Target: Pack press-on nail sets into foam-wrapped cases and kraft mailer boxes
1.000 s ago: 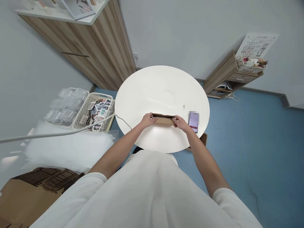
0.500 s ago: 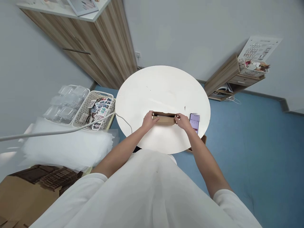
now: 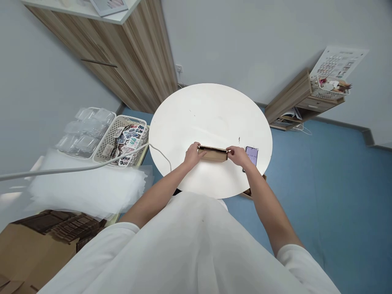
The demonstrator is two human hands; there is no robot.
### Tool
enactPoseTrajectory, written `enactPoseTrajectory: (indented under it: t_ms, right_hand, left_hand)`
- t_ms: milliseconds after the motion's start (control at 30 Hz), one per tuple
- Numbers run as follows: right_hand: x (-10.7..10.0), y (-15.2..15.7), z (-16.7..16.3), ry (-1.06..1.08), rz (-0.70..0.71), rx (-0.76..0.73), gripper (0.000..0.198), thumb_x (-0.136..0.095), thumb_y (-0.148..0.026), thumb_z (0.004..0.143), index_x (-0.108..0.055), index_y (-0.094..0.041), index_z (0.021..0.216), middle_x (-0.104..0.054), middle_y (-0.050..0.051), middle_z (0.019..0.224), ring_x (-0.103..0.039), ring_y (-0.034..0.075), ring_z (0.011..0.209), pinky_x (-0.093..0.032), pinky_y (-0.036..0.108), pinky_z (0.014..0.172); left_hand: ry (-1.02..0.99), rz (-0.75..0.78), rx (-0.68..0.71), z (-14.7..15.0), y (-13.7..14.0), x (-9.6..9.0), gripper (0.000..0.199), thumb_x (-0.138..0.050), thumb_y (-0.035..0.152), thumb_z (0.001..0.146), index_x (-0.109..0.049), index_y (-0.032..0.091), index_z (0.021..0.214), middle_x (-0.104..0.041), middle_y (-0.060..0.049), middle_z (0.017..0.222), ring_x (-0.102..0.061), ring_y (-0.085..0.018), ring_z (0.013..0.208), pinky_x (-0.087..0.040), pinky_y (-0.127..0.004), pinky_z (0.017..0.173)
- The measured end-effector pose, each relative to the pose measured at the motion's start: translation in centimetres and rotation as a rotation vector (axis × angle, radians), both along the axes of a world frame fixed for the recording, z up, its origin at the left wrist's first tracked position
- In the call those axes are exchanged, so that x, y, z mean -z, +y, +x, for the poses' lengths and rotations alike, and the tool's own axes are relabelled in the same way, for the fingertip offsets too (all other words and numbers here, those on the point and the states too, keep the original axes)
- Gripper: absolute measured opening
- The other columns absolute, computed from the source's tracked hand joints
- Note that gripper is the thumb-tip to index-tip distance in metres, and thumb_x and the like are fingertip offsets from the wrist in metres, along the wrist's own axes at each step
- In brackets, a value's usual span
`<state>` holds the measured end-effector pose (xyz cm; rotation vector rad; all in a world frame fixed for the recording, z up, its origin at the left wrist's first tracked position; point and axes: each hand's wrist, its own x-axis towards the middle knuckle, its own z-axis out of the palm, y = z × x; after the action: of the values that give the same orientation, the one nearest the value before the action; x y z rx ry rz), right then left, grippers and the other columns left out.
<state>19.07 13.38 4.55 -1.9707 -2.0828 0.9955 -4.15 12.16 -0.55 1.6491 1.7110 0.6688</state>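
Small brown rectangular cardboard box [image 3: 214, 156] is at near half of white rounded surface [image 3: 211, 114] | left hand [image 3: 192, 155] grips its left end | right hand [image 3: 237, 155] pinches its right end | lit rectangular phone [image 3: 252, 154] lies just beside

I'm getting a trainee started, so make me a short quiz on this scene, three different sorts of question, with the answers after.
1. True or false: the left hand and the right hand hold opposite ends of the cardboard box.
2. Fill in: a ____ lies on the white table beside the right hand.
3. Where is the perforated basket of printed cards? A) On the white table; B) In the picture, left of the white table; C) Right of it.

Key: 1 true; 2 phone; 3 B.
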Motion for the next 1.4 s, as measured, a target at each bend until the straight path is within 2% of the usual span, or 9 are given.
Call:
enactPoseTrajectory:
  t_ms: [133, 233, 300, 467, 633, 800, 1000, 1133, 1400]
  right_hand:
    - [0.3, -0.3, 0.4, 0.014, -0.036, -0.025, 0.031, -0.051, -0.018, 0.071, -0.061, -0.023, 0.099, -0.064, 0.002, 0.085, -0.058, 0.014, 0.073, -0.043, 0.024, 0.060]
    - [1.0, -1.1, 0.4, 0.085, -0.034, 0.037, 0.031, -0.053, -0.021, 0.072, -0.058, -0.023, 0.102, -0.060, 0.005, 0.107, -0.060, 0.015, 0.080, -0.046, 0.025, 0.063]
    - [1.5, -1.6, 0.3, 0.151, -0.050, 0.103, 0.032, -0.050, -0.024, 0.075, -0.054, -0.024, 0.107, -0.057, 0.005, 0.114, -0.062, 0.015, 0.078, -0.048, 0.027, 0.062]
    - [2.5, -2.2, 0.0, 0.264, -0.041, 0.188, 0.033, -0.046, -0.029, 0.079, -0.050, -0.026, 0.112, -0.059, 0.005, 0.113, -0.062, 0.013, 0.070, -0.051, 0.031, 0.066]
    - [3.3, -2.4, -0.4, 0.330, -0.020, 0.255, 0.036, -0.044, -0.031, 0.082, -0.050, -0.026, 0.117, -0.059, 0.006, 0.113, -0.061, 0.012, 0.068, -0.052, 0.032, 0.068]
    - [3.5, -2.7, -0.9, 0.360, 0.007, 0.307, 0.038, -0.043, -0.034, 0.082, -0.051, -0.026, 0.118, -0.059, 0.005, 0.110, -0.061, 0.012, 0.069, -0.054, 0.032, 0.068]
    - [3.8, -2.8, -1.2, 0.403, 0.030, 0.326, 0.039, -0.043, -0.035, 0.082, -0.052, -0.025, 0.119, -0.059, 0.005, 0.109, -0.061, 0.014, 0.080, -0.055, 0.030, 0.068]
    - [4.2, -2.7, -1.1, 0.407, 0.038, 0.322, 0.039, -0.044, -0.033, 0.082, -0.052, -0.025, 0.119, -0.059, 0.005, 0.110, -0.061, 0.014, 0.079, -0.055, 0.031, 0.067]
    - [4.6, -3.2, -1.0, 0.340, 0.140, 0.244, 0.037, -0.045, -0.027, 0.082, -0.053, -0.025, 0.118, -0.062, 0.004, 0.111, -0.062, 0.015, 0.078, -0.051, 0.038, 0.079]
  left_hand:
    - [0.032, 0.003, 0.006, 0.1, 0.1, -0.2, 0.024, -0.062, 0.033, 0.073, -0.049, 0.022, 0.089, -0.055, -0.004, 0.087, -0.053, -0.019, 0.078, -0.041, -0.031, 0.065]
    - [0.031, 0.004, -0.004, 0.2, 0.1, -0.3, 0.023, -0.063, 0.033, 0.072, -0.050, 0.022, 0.088, -0.056, -0.004, 0.086, -0.054, -0.019, 0.077, -0.042, -0.031, 0.065]
    - [-0.008, -0.010, -0.007, 0.0, 0.0, -0.2, 0.025, -0.063, 0.033, 0.072, -0.051, 0.022, 0.091, -0.057, -0.004, 0.090, -0.055, -0.017, 0.075, -0.043, -0.030, 0.065]
    - [-0.111, -0.060, -0.043, -0.8, -0.5, 0.0, 0.031, -0.056, 0.030, 0.078, -0.049, 0.021, 0.107, -0.059, -0.004, 0.099, -0.057, -0.012, 0.066, -0.046, -0.029, 0.067]
    - [-0.057, -0.012, -0.074, -0.9, -0.4, -0.4, 0.021, -0.057, 0.023, 0.075, -0.054, 0.018, 0.096, -0.060, -0.005, 0.097, -0.058, -0.015, 0.075, -0.047, -0.031, 0.071]
    - [0.024, 0.042, -0.097, -0.7, -0.3, -0.9, 0.019, -0.061, 0.022, 0.073, -0.054, 0.018, 0.090, -0.059, -0.005, 0.087, -0.055, -0.019, 0.083, -0.045, -0.034, 0.076]
    - [-0.038, 0.000, -0.122, -0.7, -0.1, -0.8, 0.020, -0.059, 0.020, 0.073, -0.054, 0.018, 0.092, -0.059, -0.003, 0.085, -0.056, -0.016, 0.076, -0.045, -0.033, 0.075]
    - [-0.096, -0.050, -0.152, -0.8, 0.1, -0.6, 0.024, -0.061, 0.021, 0.072, -0.054, 0.019, 0.095, -0.060, -0.002, 0.083, -0.057, -0.014, 0.073, -0.047, -0.030, 0.071]
    - [-0.025, 0.051, -0.002, -2.0, -0.6, -0.7, 0.022, -0.054, 0.017, 0.075, -0.058, 0.019, 0.096, -0.065, -0.003, 0.089, -0.060, -0.015, 0.080, -0.047, -0.028, 0.074]
